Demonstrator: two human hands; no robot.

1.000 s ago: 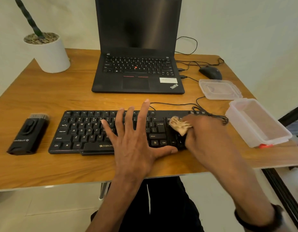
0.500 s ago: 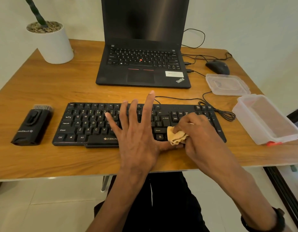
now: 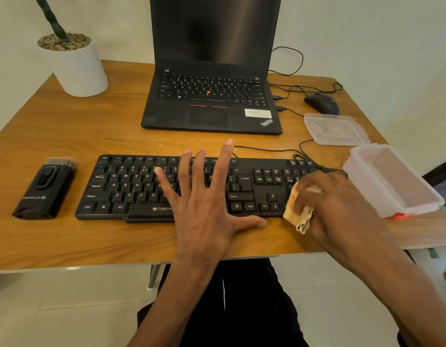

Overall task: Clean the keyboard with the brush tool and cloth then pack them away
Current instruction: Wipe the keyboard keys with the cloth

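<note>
On the wooden desk (image 3: 66,136), keyboard (image 3: 131,186), tiled floor below.

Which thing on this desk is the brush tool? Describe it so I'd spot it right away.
Start at the black keyboard lying in front of the laptop and look just past its left end. The brush tool lies there alone on the wooden desk, untouched by either hand. It is a chunky black block with pale bristles at its far end.

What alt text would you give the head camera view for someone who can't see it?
A right hand wipes the right end of a black keyboard with a tan cloth while the left hand lies flat on the keys. A brush tool lies left of it.
</note>
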